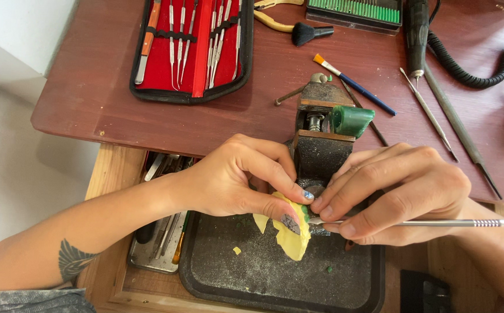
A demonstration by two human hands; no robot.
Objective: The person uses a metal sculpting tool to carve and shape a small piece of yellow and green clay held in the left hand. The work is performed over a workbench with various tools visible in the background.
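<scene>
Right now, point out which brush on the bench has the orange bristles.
The thin blue-handled paintbrush lying beside the small vise. The other, a stubby black brush near the red tool case, has dark, fanned bristles.

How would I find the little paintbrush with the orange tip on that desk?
Start at the rusty vise clamped to the front edge of the brown desk. Just behind it, toward the right, a thin paintbrush lies slanted. Its dark blue handle and orange bristles set it apart from the grey metal picks nearby and the fat black brush farther back.
</scene>
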